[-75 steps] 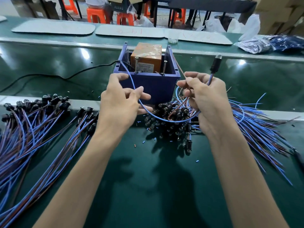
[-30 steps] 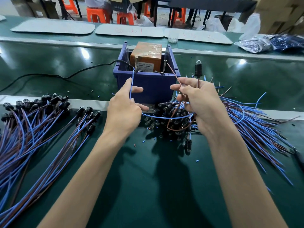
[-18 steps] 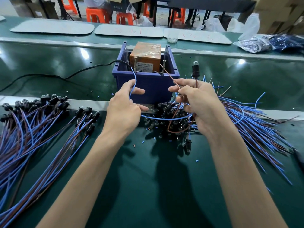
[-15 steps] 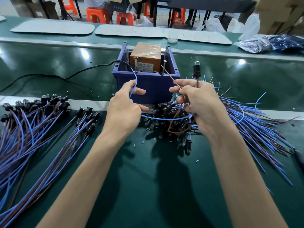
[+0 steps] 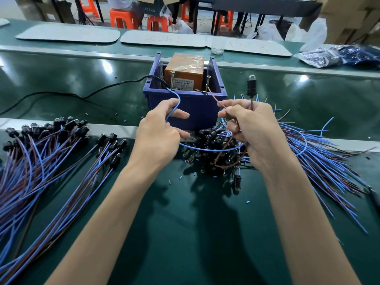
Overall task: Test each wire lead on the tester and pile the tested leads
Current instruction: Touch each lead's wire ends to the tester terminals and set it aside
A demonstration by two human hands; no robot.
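In the last couple of seconds I've swung the thin blue wire (image 5: 176, 99) up from a slack loop to the tester. Nearest, over the dark green tabletop (image 5: 185, 223), my left hand (image 5: 158, 136) pinches that wire. My right hand (image 5: 253, 134) pinches the thin brown wire (image 5: 213, 97), keeping the black bulb socket (image 5: 251, 87) upright above the heap of untested leads (image 5: 213, 145). The pile of tested leads (image 5: 41, 161) lies left. Beyond, each bare tip sits at a metal screw post (image 5: 172, 79) on the orange box tester (image 5: 185, 68) inside the blue plastic bin (image 5: 197, 112); I cannot tell if they touch. If a tip slips off, I'd likely misjudge a good lead; crossed tips could short.
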